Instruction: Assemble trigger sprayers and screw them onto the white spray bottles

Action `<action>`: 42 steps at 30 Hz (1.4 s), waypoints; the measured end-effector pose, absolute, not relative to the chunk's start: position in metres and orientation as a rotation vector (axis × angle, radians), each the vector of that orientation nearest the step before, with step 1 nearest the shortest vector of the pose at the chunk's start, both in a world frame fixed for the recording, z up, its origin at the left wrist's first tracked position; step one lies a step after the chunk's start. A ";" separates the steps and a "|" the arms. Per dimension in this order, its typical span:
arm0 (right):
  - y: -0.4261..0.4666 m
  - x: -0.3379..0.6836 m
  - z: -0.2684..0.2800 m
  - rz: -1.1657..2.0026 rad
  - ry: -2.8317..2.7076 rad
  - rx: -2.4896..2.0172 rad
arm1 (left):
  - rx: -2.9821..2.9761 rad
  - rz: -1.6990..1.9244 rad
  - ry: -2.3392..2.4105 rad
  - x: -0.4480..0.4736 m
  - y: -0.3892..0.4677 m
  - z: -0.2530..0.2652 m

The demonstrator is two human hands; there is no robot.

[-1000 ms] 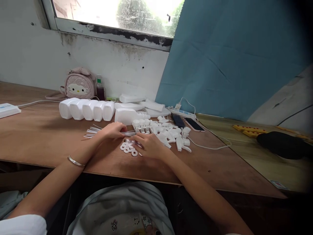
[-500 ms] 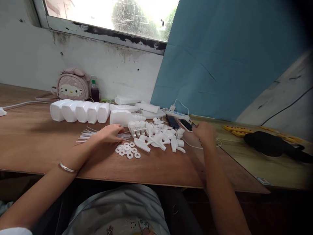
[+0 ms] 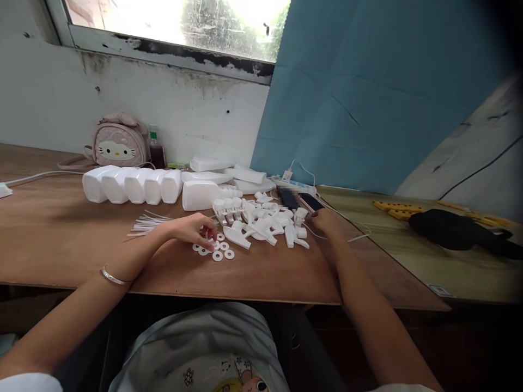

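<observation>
My left hand (image 3: 195,228), with a silver bangle at its wrist, is over a small pile of flat white washers (image 3: 218,255). Its fingers curl down with thumb and forefinger slightly apart, the tips touching or just above the washers. At the right, my right hand (image 3: 328,221) has its fingers closed on the near edge of a dark-screened phone (image 3: 312,202), which looks tilted. Between the hands lies a heap of white spray trigger heads (image 3: 261,227). Beside my left hand, thin white tubes (image 3: 147,223) lie in a loose bundle.
White plastic bottles (image 3: 134,185) stand in a row behind, with more bottles (image 3: 200,195) lying beside them. A pink bag (image 3: 117,144) and a dark drink bottle (image 3: 157,151) are by the wall. A power strip (image 3: 302,188), cables and a black object (image 3: 457,231) are rightward.
My left hand has moved right and down from beside the tubes onto the washers. My right hand has shifted left, and the phone has changed its tilt.
</observation>
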State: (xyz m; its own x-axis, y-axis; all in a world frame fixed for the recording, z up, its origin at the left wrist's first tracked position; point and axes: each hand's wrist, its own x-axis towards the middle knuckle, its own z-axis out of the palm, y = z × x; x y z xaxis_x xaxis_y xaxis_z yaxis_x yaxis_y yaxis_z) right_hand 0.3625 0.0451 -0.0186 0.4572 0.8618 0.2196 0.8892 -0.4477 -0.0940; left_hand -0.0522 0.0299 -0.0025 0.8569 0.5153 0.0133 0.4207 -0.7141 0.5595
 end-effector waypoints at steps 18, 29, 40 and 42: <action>0.003 0.212 0.026 -0.375 -1.811 -1.342 | 2.561 0.506 0.689 -0.051 0.031 -0.005; 0.000 0.177 0.003 -0.297 -2.494 -1.302 | 2.401 0.918 0.922 -0.047 0.036 -0.006; -0.011 0.159 -0.016 0.372 -2.144 -1.197 | 2.659 1.266 0.598 -0.047 0.036 -0.006; -0.011 0.157 -0.020 0.448 -2.112 -1.195 | 2.696 1.209 0.544 -0.047 0.037 -0.007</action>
